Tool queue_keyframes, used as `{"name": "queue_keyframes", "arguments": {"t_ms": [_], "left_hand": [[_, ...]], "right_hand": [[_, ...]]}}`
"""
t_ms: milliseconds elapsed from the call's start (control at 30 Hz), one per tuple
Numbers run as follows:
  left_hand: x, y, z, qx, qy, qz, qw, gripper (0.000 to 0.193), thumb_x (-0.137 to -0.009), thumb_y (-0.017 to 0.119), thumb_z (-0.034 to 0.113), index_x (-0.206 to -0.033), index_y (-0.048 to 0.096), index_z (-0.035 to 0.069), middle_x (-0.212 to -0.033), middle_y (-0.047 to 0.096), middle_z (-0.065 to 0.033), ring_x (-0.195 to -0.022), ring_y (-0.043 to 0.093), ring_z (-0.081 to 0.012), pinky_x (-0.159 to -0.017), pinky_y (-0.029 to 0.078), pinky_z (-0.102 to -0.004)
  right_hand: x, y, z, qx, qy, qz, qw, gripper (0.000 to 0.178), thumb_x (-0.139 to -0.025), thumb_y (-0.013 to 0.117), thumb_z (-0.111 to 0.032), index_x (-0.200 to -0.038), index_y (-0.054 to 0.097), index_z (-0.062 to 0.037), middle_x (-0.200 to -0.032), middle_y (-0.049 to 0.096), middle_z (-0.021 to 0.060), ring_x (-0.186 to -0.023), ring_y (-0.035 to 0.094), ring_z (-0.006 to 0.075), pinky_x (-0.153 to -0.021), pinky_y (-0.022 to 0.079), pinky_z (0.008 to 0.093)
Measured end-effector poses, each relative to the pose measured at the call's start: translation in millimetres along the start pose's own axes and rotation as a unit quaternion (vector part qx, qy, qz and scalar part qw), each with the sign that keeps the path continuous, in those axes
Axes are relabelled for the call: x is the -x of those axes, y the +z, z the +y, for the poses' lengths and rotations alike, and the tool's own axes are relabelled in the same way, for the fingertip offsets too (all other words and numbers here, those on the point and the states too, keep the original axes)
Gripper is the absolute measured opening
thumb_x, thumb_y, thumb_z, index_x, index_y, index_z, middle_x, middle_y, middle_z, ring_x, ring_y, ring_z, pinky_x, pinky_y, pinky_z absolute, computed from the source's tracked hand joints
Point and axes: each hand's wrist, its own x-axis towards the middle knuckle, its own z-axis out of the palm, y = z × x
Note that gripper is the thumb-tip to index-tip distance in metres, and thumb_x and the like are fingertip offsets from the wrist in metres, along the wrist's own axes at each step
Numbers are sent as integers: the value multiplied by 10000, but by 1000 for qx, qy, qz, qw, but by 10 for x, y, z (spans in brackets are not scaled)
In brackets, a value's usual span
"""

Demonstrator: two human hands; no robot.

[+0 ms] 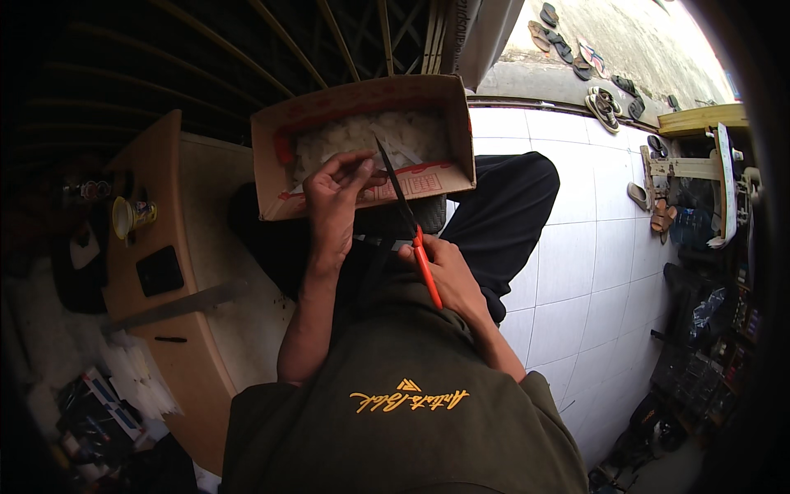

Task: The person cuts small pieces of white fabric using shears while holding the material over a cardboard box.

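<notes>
My right hand [444, 272] is wrapped round a pair of scissors [427, 276] with orange-red handles and long dark blades. The blades point up and away, over the near edge of an open cardboard box [362, 198]. Beside the blades, my left hand [339, 181] is closed in a pinch above that same edge; what its fingers hold is hard to make out. A thin white strip [401, 150] shows just past the fingertips and blades. Inside the box lies a heap of small whitish pieces [337, 136]. The box rests by my crossed legs, clad in black trousers.
To the left, a wooden bench [181, 329] carries a dark phone [160, 272], a yellow cup [132, 216] and a pen [170, 339]. Metal bars rise behind the box. White floor tiles [568, 247] extend right, with sandals and shoes [605, 107] by the doorway and cluttered shelves beyond.
</notes>
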Motion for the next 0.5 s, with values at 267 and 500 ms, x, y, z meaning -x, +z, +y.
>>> {"name": "queue_keyframes", "arguments": {"t_ms": [267,500], "left_hand": [[67,1,29,13,4,-17,1000,170,-895,680,20,-1051,662,-46,-955,696,-118,-813,703,-172,-742,601,-280],[36,8,29,8,-9,-37,999,141,-873,691,-11,-1006,665,-51,-913,697,-124,-801,708,-177,-731,613,-294]], "right_hand": [[214,85,290,36,-6,-40,999,770,-904,573,-565,-1390,378,0,-860,634,261,-879,624,443,-807,457,479],[-34,81,15,-40,-55,24,997,613,-902,592,-548,-1048,564,46,-731,600,220,-726,622,359,-713,458,426]]}}
